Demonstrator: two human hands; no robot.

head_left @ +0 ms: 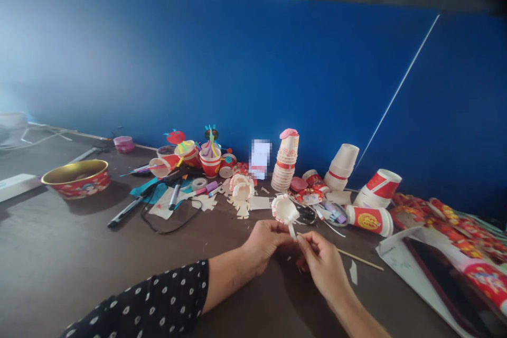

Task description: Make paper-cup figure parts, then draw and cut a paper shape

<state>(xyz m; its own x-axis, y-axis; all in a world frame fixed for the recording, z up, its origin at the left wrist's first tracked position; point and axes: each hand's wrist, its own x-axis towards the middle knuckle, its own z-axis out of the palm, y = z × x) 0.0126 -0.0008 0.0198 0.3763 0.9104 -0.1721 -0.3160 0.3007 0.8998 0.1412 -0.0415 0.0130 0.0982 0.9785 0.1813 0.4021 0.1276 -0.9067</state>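
In the middle of the head view is a cut paper cup [284, 209], white inside with a fringed red-and-white rim. My left hand [264, 243] is closed on its lower edge from the left. A narrow white strip [292, 231] hangs from the cup's near side, and the fingertips of my right hand [319, 260] pinch its lower end. Just beyond my hands, another cut cup [242, 190] rests on the table with its edge snipped into tabs. A thin wooden stick [362, 260] lies right of my right hand, near a white paper scrap [353, 272].
A tall cup stack [285, 166] stands behind my hands. Decorated cups [209, 161], a black-handled tool [132, 205] and a red bowl [75, 182] are at left. Tipped cups [370, 220] and a dark phone [443, 280] lie at right. A blue partition [237, 63] closes the back.
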